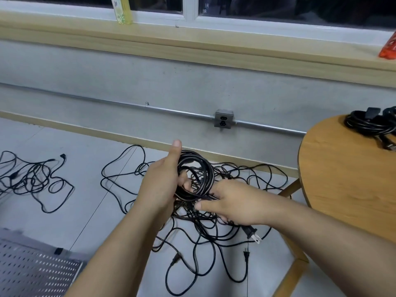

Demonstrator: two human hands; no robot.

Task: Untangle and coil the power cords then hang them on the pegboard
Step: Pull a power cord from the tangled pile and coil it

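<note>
A coiled black power cord (pixel 200 168) is gripped at its left side by the left hand (pixel 159 183), fingers curled through the loops. Its loose tail is pinched by the right hand (pixel 235 202) just right of the coil, the plug (pixel 252 233) trailing down-right, so the remaining wrap is judged to fall to that hand.

One head-worn wide-angle camera looks forward and down, close over the left hand (pixel 162 181) and right hand (pixel 236 203), facing the wall (pixel 128 80)
</note>
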